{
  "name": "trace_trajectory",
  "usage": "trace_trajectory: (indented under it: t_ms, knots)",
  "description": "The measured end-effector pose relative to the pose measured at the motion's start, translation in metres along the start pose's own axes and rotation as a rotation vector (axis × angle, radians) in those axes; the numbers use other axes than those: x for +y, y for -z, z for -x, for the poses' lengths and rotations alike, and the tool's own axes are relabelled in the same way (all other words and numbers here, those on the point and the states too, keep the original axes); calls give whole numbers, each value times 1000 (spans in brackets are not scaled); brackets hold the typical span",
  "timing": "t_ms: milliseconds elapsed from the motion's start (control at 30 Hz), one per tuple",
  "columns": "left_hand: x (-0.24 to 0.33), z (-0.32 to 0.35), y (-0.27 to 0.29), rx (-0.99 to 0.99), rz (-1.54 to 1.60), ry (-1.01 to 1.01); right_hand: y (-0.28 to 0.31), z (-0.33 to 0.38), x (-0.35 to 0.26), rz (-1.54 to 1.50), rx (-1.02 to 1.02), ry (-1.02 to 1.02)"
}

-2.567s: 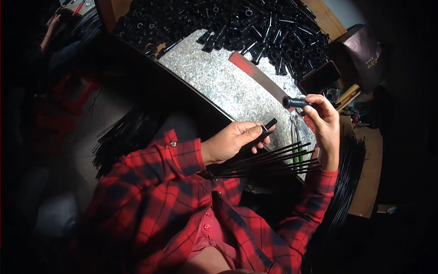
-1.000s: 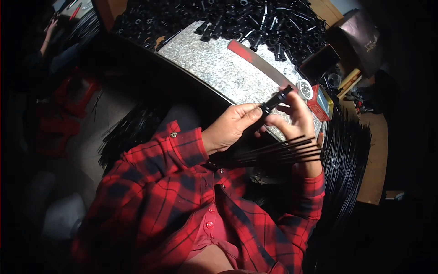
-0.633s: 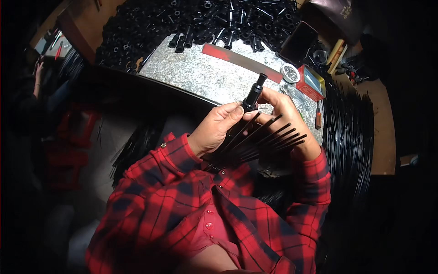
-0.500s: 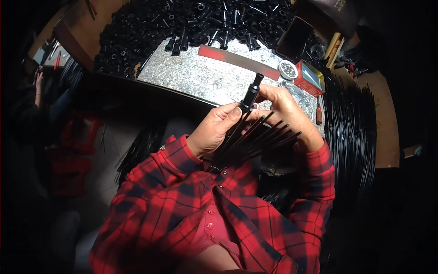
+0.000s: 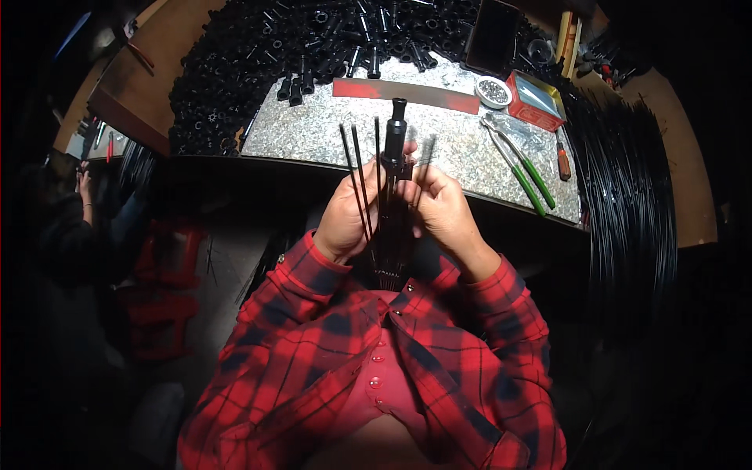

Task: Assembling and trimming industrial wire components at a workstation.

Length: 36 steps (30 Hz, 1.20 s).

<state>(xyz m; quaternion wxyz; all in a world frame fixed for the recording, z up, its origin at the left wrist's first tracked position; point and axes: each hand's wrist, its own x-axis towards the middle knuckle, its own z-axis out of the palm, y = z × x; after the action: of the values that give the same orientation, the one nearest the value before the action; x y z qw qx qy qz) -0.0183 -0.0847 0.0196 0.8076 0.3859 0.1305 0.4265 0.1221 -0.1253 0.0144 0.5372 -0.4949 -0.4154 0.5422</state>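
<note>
A black tubular umbrella runner (image 5: 395, 137) stands nearly upright in front of my chest, its flared end up. Around its lower collar my left hand (image 5: 345, 215) closes, thumb and fingers gripping from the left side. My right hand (image 5: 450, 215) is closed at the same collar from the right, its fingertips pinched on the runner or a rod there; which one is hard to make out. Thin black umbrella ribs (image 5: 357, 160) spread about the runner. Some rise beside my left hand, a blurred one stands by my right fingers, and others hang below between my wrists.
Green-handled pliers (image 5: 521, 168) lie on the mottled worktop (image 5: 290, 129), beside a screwdriver (image 5: 563, 160), a red box (image 5: 536, 102) and a white dish (image 5: 493, 92) of small metal bits. A heap of black runners (image 5: 258, 63) rises behind a flat strip (image 5: 403, 94). Rods (image 5: 630, 180) hang at right.
The runner has turned upright and shifted left. My right hand came lower and left, and ribs now stand up beside my left hand. The pliers, previously mostly hidden by my right hand, show fully.
</note>
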Motion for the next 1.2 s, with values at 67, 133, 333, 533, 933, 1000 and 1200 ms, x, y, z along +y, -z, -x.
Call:
trace_trajectory:
  t_ms: [67,133,333,533,933,1000,1200]
  knots:
    - [4,3,4,-88,20,10,-8,3,-1,-12,-60,60]
    - [5,3,7,-131,25,19,-14,6,-3,-25,-90,91]
    - [0,4,18,-69,245,52,-23,12,-8,32,-61,187]
    - [2,5,16,-238,292,26,-20,13,-8,25,-107,188]
    - [13,11,19,-225,333,210,-14,12,-7,56,-298,172]
    - [8,11,26,-261,302,196,-15,14,-9,39,-317,154]
    - [10,14,29,-271,264,217,-12,16,-15,15,-383,130]
